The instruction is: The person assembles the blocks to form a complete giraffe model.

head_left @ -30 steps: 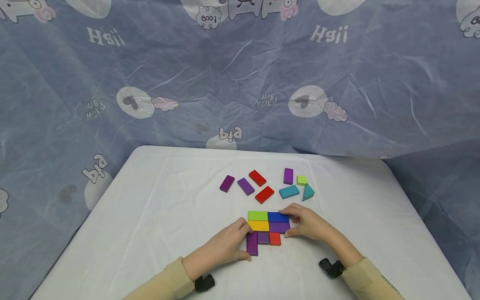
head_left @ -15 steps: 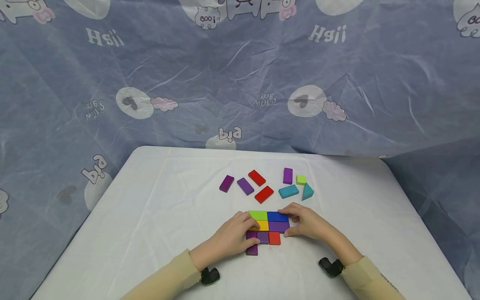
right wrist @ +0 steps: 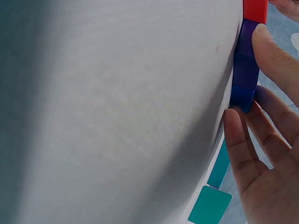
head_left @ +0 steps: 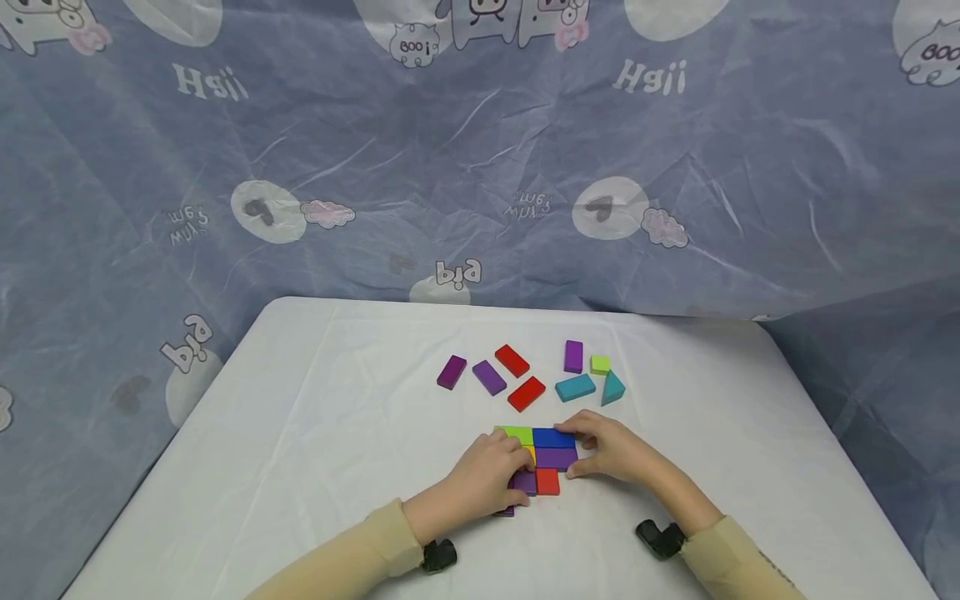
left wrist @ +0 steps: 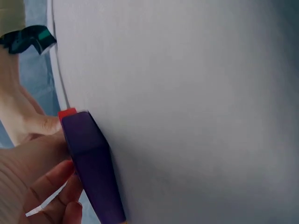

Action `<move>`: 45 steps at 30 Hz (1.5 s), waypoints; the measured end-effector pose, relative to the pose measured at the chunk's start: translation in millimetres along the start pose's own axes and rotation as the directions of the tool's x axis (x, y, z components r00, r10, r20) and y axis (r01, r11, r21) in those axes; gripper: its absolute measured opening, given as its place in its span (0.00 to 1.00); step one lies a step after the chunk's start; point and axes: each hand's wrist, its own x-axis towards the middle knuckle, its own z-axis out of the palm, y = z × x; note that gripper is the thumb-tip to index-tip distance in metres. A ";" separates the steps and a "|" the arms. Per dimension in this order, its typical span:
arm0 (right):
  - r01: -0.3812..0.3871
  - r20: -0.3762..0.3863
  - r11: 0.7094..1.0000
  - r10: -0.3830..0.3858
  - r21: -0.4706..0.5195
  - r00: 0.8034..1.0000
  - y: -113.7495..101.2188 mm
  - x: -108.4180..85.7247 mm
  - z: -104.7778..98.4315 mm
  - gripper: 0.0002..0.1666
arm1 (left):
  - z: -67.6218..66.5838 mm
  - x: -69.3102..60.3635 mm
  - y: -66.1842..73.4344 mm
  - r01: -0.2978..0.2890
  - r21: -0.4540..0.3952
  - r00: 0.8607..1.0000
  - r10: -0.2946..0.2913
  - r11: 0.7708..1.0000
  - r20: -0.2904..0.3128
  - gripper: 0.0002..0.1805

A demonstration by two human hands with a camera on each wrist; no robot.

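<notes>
Flat coloured blocks lie edge to edge in a group. My left hand (head_left: 483, 479) (left wrist: 39, 177) bends over its left side, fingertips at the yellow block (head_left: 532, 454), thumb below the small purple block (head_left: 526, 482), which it pinches. It partly hides the green block (head_left: 517, 435) and the dark purple block (head_left: 506, 512) (left wrist: 96, 163). With forefinger at the top and thumb at the bottom, my right hand (head_left: 611, 448) (right wrist: 273, 154) grips the right ends of the blue block (head_left: 553, 438) (right wrist: 242, 97) and long purple block (head_left: 556, 458) (right wrist: 246, 56). Beside the small purple block is a red square (head_left: 547, 482).
Behind the group lie loose blocks: purple ones (head_left: 452, 372), two red (head_left: 512, 360), a teal bar (head_left: 575, 387), a teal triangle (head_left: 612, 388) and a green cube (head_left: 599, 364). The white table (head_left: 345, 433) meets a patterned blue cloth (head_left: 450, 150) at its back edge.
My left hand has moved right from the dark purple block's left side, across the yellow and dark purple blocks to the small purple one. My right hand has kept its place.
</notes>
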 end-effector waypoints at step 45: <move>-0.021 0.002 1.000 0.021 -0.022 1.000 -3.0 0.3 -0.7 0.36 | -0.9 -67.3 -2.5 -0.119 -0.139 0.992 0.122 0.983 0.013 0.15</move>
